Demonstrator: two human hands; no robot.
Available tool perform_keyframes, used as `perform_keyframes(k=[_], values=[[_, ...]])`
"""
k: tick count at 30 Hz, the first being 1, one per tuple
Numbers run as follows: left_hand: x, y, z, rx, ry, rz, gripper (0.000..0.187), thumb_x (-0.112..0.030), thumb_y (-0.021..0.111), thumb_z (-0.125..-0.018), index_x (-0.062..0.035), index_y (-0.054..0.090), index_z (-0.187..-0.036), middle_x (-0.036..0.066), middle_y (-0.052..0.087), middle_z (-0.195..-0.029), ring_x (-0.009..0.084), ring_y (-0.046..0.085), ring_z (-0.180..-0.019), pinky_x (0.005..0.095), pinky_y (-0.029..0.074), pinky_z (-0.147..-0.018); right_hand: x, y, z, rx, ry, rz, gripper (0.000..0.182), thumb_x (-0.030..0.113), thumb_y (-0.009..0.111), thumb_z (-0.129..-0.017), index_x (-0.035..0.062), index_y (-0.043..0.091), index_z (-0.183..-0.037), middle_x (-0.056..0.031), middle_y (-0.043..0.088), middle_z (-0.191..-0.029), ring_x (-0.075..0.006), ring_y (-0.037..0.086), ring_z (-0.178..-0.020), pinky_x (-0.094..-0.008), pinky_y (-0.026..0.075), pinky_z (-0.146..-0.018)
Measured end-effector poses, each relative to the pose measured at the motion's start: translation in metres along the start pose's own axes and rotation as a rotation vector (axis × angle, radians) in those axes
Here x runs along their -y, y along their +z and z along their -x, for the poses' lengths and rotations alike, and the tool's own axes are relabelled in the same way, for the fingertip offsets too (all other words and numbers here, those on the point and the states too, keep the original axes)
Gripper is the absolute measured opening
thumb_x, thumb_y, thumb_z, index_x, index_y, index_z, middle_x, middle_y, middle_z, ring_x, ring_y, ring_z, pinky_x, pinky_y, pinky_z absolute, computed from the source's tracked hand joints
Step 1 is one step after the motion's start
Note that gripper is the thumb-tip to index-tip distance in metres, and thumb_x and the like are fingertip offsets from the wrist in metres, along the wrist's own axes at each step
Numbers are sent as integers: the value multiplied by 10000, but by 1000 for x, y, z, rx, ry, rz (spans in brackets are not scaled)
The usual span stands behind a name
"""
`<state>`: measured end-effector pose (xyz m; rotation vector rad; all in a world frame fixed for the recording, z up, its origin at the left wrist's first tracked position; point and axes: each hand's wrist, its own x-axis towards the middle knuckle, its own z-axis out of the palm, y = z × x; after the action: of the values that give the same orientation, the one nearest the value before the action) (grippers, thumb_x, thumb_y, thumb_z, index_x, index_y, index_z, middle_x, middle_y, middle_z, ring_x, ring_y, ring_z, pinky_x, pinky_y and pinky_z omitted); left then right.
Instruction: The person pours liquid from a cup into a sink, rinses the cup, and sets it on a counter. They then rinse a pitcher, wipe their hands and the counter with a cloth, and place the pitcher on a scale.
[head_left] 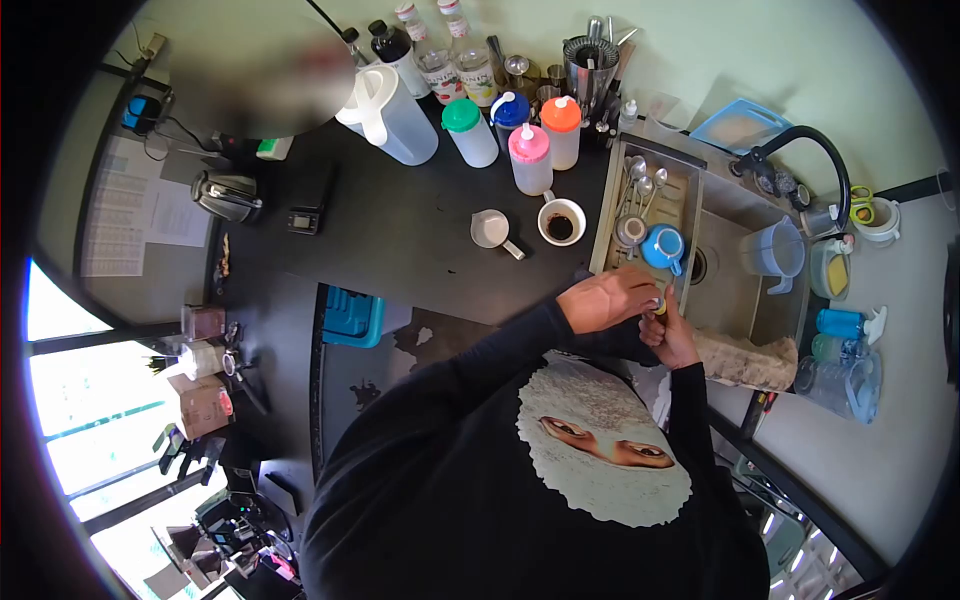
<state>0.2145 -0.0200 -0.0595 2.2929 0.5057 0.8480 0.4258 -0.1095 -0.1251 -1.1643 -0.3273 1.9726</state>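
The black counter point(400, 230) takes most of the view, and at its right end a steel sink point(735, 285) is set into it, with a rack of spoons and a blue cup point(663, 246) on its left side. A white jug point(390, 115) and squeeze bottles with green, blue, pink and orange caps stand along the wall. Near the sink edge stands a white cup of dark liquid point(561, 222). The left hand point(608, 300) and the right hand point(668, 335) meet over the front rim of the sink. Between their fingertips sits a small yellow object point(660, 305), too small to name. The left fingers curl together and pinch it from above; the right fingers close on it from below.
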Motion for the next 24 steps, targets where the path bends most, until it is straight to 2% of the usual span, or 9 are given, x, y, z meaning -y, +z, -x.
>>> perform_keyframes(k=[3,5,6,9,12,17,18,21,24], values=[[20,9,3,78,146,-61,194,-158,664,-927,-40,640,-1079,125,632,-1045,306,651,-968,400,553,-831,-7,2,4,-16,36,-75,708,713,383,-1003,37,595,-997,71,296,-566,-59,267,-461,-232,227,-442],[34,15,1,218,-30,-257,184,-150,655,-892,-52,652,-1048,119,633,-1041,291,651,-998,393,559,-845,-1,8,12,-179,58,-19,765,727,370,-996,22,626,-1148,68,321,-574,-56,263,-445,-228,221,-420],[44,24,0,224,7,-226,184,-150,655,-892,-52,652,-1048,119,633,-1041,291,651,-998,393,559,-845,-3,4,15,-268,-5,48,777,713,366,-1006,24,611,-1270,69,344,-588,-45,269,-435,-222,221,-410],[71,57,0,199,24,-375,234,-120,653,-839,-50,660,-1062,118,642,-1058,297,654,-1022,402,563,-858,-8,1,26,-475,-185,139,743,684,374,-1023,21,607,-1264,71,354,-605,-29,283,-453,-216,223,-419],[79,71,-2,326,-121,-447,285,-102,660,-807,-27,659,-1082,132,646,-1073,318,657,-1037,401,563,-859,2,23,43,-529,-273,196,625,596,446,-1045,29,630,-1232,79,344,-621,-18,300,-484,-208,225,-436],[67,77,0,203,-131,-447,375,-180,710,-830,-32,633,-1166,132,647,-1071,313,667,-1021,403,579,-802,24,53,49,-543,-448,222,469,476,508,-1065,51,660,-1194,84,361,-635,-10,320,-511,-196,238,-455],[63,69,5,110,-135,-425,414,-222,729,-841,-35,621,-1193,130,647,-1065,313,675,-996,406,584,-778,31,62,45,-566,-520,247,432,448,516,-1069,60,664,-1187,84,373,-640,-8,323,-517,-196,244,-459],[22,23,23,140,-205,-345,507,-315,760,-837,-33,601,-1226,128,650,-1081,311,686,-947,412,589,-758,42,93,26,-514,-599,261,305,352,563,-1065,88,682,-1161,92,420,-662,5,338,-533,-186,261,-469],[-1,-32,60,378,-296,-13,404,-376,722,-901,-46,656,-1124,138,702,-984,307,698,-912,435,565,-760,34,121,-11,-366,-575,664,235,252,593,-1050,94,689,-1196,80,534,-787,-10,450,-648,-195,372,-557]])
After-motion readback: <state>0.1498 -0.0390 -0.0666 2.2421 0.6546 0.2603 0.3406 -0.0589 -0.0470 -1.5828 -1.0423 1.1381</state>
